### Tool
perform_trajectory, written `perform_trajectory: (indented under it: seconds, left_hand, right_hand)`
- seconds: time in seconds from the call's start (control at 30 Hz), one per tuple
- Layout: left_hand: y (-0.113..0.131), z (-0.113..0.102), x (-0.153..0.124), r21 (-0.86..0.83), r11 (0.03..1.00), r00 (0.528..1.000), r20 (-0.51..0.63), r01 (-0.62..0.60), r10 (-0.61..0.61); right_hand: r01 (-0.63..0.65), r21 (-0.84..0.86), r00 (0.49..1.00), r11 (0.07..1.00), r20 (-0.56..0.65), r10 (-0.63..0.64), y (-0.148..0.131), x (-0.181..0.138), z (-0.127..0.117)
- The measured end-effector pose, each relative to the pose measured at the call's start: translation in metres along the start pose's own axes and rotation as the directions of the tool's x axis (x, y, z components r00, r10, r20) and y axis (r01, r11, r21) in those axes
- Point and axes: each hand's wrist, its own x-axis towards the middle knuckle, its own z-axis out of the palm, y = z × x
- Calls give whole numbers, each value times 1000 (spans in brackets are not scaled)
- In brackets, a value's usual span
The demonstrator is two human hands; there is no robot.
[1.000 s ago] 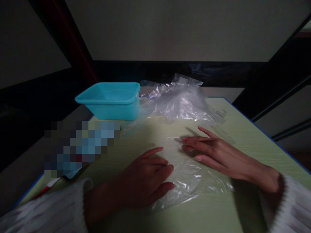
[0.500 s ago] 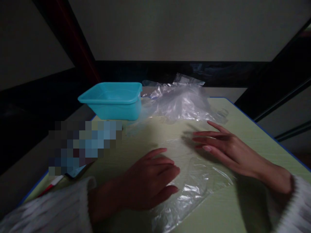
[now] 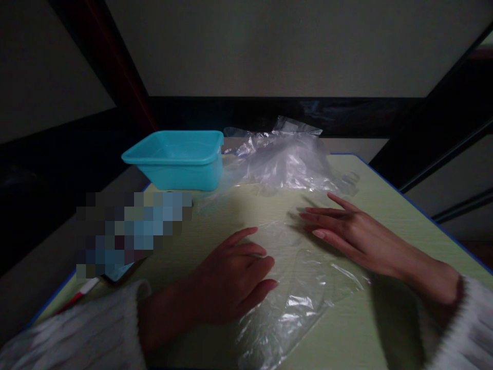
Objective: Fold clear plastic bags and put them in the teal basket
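Observation:
A clear plastic bag (image 3: 304,288) lies flat on the pale green table (image 3: 385,205) in front of me. My left hand (image 3: 234,277) rests palm down on the bag's left part, fingers stretched out and slightly spread. My right hand (image 3: 346,231) lies flat at the bag's upper right corner, fingers extended and pointing left. Neither hand grips anything. Both wrists wear white knitted sleeves.
A turquoise plastic tub (image 3: 175,156) stands at the table's far left. A heap of crumpled clear plastic bags (image 3: 287,162) lies beside it at the back. A blurred-out patch (image 3: 133,231) covers the table's left part. The table's blue edge (image 3: 419,208) runs along the right.
My right hand slid away from me and to the right across the bag, then stayed. The left hand shifted slightly. The bag's lower part now reaches further toward me.

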Motion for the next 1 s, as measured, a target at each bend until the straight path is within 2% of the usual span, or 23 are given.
perform_trajectory:
  seconds: [0.17,0.27,0.47,0.77,1.0]
  left_hand:
    - [0,-1,0,-5,1000,1000,18,-1,1]
    - [-1,0,-1,-14,1000,1000,17,-3,3]
    - [-1,1,-2,-25,1000,999,37,17,-16]
    - [0,-1,-1,-28,1000,999,40,5,-4]
    - [1,0,-2,-69,997,998,64,-14,18]
  right_hand:
    - [72,-69,993,995,-90,-78,1,0,-1]
    - [104,-54,992,993,-69,-107,1,-1,-4]
    - [2,55,997,998,81,-7,2,-3,-3]
    - [-40,-17,999,999,26,41,2,0,4]
    - [-61,-10,997,998,37,61,3,1,14]
